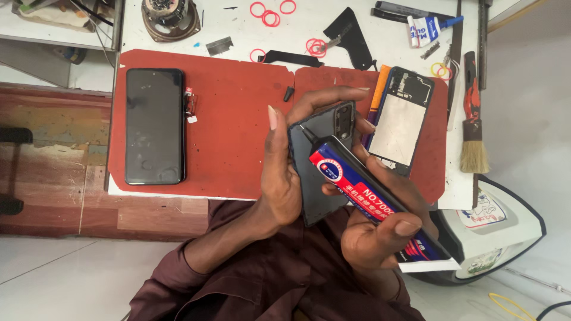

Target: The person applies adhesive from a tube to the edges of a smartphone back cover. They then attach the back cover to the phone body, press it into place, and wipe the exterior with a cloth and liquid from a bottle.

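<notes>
**Glue tube on a phone back cover, over the red mat**

Nearest my camera: maroon sleeves at the bottom edge, both forearms rising from them.

Going left to right. Far left on the red work mat lies a dark phone, screen up, with a small red part just beside its top right corner. I note a round metal part on the white table above it, and red rubber rings scattered further along.

Mid-frame, left hand is clamped on the dark back cover, thumb along its left edge, fingers curled behind the camera end; cover held tilted above the mat, not resting on it.

Right hand is closed around a red-and-blue glue tube, black nozzle touching the cover's inner face near its upper left.

Right of the hands, an opened phone frame lies on the mat. Beyond it, a brush with pale bristles on the white table, well apart from both hands.
</notes>
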